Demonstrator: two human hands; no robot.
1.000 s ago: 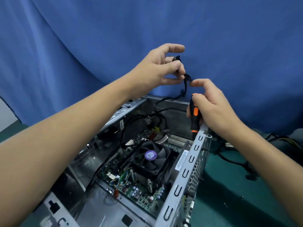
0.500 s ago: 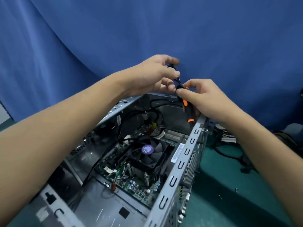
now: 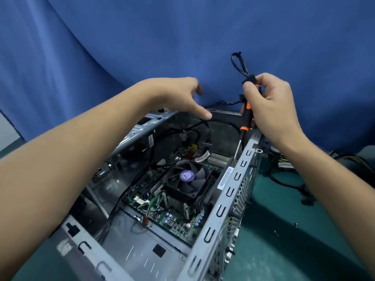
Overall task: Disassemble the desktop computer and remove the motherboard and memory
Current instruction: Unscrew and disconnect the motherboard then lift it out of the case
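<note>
Black cable pinched in right hand with screwdriver, far right above case. Left hand loose, fingers apart, empty. Motherboard still in case under fan. Looks like cable-clearing; next: drop it outside, then board screws.

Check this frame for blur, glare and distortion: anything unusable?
Head view: left hand fingertips are motion-blurred; right hand and screwdriver are sharp; fan is crisp; case floor shows faint glare streaks; the wide-angle lens swells both forearms at the edges; lighting is even, with a soft shadow on the mat.
</note>
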